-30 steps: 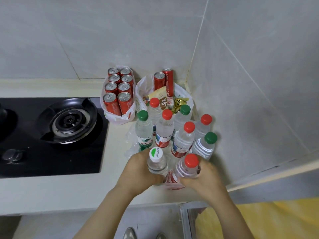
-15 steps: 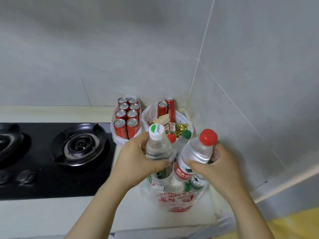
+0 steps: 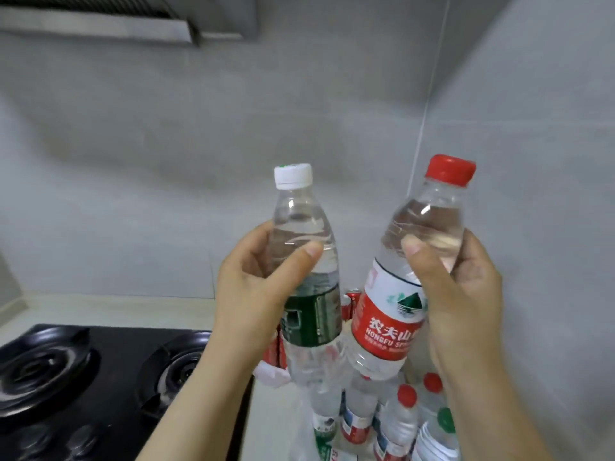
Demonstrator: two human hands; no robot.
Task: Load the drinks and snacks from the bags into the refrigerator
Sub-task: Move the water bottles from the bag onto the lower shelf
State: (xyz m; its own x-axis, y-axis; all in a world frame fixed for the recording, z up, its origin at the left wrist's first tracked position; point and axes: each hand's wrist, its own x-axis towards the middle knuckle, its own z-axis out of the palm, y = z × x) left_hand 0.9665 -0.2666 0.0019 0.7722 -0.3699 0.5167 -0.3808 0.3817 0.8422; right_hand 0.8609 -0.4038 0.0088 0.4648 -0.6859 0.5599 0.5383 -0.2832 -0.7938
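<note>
My left hand (image 3: 256, 287) grips a clear water bottle with a white cap and dark green label (image 3: 307, 294), held upright in the air. My right hand (image 3: 462, 294) grips a second water bottle with a red cap and red label (image 3: 406, 277), tilted slightly left, close beside the first. Below them several more water bottles with red and green caps (image 3: 402, 417) stand in a thin plastic bag on the counter. Red drink cans (image 3: 351, 302) peek out between the two held bottles. No refrigerator is in view.
A black gas stove (image 3: 100, 371) with two burners fills the lower left. A pale countertop (image 3: 116, 309) runs along the grey tiled wall, which meets another wall at a corner (image 3: 421, 134). A range hood (image 3: 133, 18) hangs at the top left.
Both hands have lifted their bottles up out of the bag and higher, and my view has tilted up toward the wall and hood.
</note>
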